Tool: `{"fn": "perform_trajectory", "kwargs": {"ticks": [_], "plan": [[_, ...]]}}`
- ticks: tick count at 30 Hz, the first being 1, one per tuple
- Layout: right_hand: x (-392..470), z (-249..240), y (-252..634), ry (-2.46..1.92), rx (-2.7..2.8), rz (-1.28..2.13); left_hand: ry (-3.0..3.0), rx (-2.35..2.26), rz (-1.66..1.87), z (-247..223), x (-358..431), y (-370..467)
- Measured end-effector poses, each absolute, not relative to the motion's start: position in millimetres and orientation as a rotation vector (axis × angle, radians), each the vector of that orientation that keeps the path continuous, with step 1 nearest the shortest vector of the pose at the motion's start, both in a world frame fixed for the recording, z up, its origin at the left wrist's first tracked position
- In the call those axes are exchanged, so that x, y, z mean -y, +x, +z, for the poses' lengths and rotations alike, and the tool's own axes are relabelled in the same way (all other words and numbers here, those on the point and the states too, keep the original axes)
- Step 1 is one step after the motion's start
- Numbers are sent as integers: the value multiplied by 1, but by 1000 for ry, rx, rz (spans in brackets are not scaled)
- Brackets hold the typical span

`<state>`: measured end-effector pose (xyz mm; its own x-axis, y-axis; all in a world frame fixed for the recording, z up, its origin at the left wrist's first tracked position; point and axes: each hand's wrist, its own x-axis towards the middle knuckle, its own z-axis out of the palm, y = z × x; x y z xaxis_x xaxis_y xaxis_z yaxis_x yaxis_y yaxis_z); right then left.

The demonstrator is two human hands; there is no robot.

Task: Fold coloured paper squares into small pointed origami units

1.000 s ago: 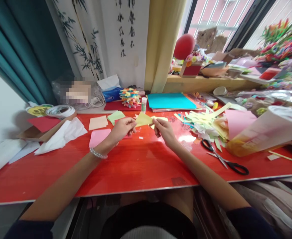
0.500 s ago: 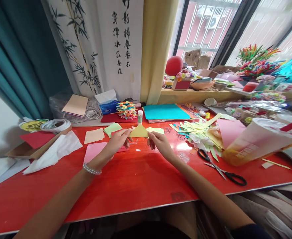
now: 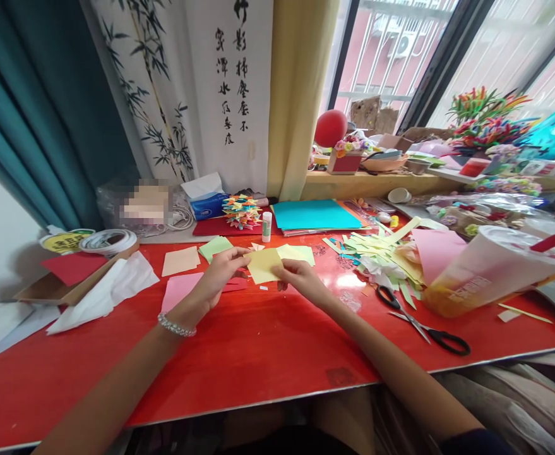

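A square of yellow paper (image 3: 264,265) is spread between my hands above the red table. My left hand (image 3: 224,273) pinches its upper left corner, and my right hand (image 3: 297,278) grips its lower right edge. Just behind the paper stands a glue stick (image 3: 266,227). Light yellow-green sheets (image 3: 297,254) lie partly behind my right hand. To the left of my left hand are pink paper (image 3: 179,291), a peach sheet stack (image 3: 181,260) and green squares (image 3: 214,248). Some fingertips are hidden behind the yellow paper.
Black-handled scissors (image 3: 422,323) lie open on the right, near a tilted-looking drink cup (image 3: 471,272) with a red straw. A heap of paper strips (image 3: 386,249) is behind them. Blue sheets (image 3: 317,215) and a folded-paper ball (image 3: 242,212) sit at the back.
The yellow paper was a folded triangle held by its two side corners; now it is opened into a square. My right hand has shifted slightly down.
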<state>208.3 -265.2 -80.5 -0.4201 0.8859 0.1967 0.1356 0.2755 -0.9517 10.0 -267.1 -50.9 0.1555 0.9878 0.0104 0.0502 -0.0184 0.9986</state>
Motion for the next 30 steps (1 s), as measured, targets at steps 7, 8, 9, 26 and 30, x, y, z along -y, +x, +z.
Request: {"fn": "perform_trajectory", "kwargs": {"ticks": [7,8,9,26,30], "plan": [[270,-85,202,-1018,1771,1442,1597,-1223,991,-52,276,21],[271,-84,202,-997,1721,1482,1653,-1238,987,-52,279,22],[272,-83,202,-967,1671,1517,1722,-1252,990,-51,281,24],[260,-75,219,-843,1281,1472,1832,-1152,1042,-49,275,20],[262,-77,214,-862,1173,1406,1429,-1044,1181,-51,281,33]]}}
